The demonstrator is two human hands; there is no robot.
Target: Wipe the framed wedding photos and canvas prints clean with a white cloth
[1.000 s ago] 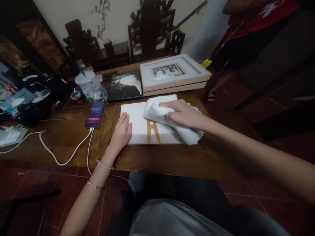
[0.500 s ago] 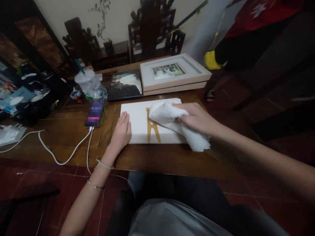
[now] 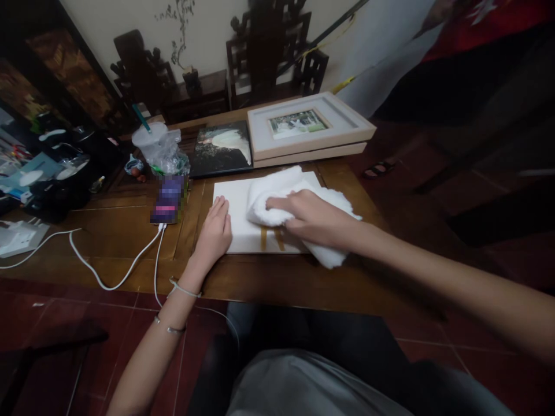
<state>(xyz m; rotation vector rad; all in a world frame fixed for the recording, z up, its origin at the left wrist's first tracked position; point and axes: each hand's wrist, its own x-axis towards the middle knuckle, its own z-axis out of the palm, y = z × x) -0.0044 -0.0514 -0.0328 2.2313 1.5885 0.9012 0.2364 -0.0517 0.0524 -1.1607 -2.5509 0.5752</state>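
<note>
A flat white rectangular board or box (image 3: 237, 236) lies on the wooden table near its front edge. My left hand (image 3: 215, 228) rests on the board's left end, fingers stretched out and lying flat. A crumpled white cloth (image 3: 277, 182) is bunched under my right hand (image 3: 307, 216), whose fingers press it onto the middle of the board. The cloth covers most of a gold, two-legged shape (image 3: 263, 238) on the white surface; just its lower legs show. Part of the cloth trails over the board's right side.
Behind the board stand light wooden picture frames (image 3: 312, 149), stacked, beside a dark photo panel (image 3: 223, 147). To the left are a phone (image 3: 169, 199) with white cables, a plastic cup (image 3: 150, 137) and a power strip (image 3: 21, 237). A person in red (image 3: 489, 29) is at the right.
My right hand has moved left with the cloth, which now hides the upper part of the gold shape. My left hand has stayed put. The person at the right has shifted.
</note>
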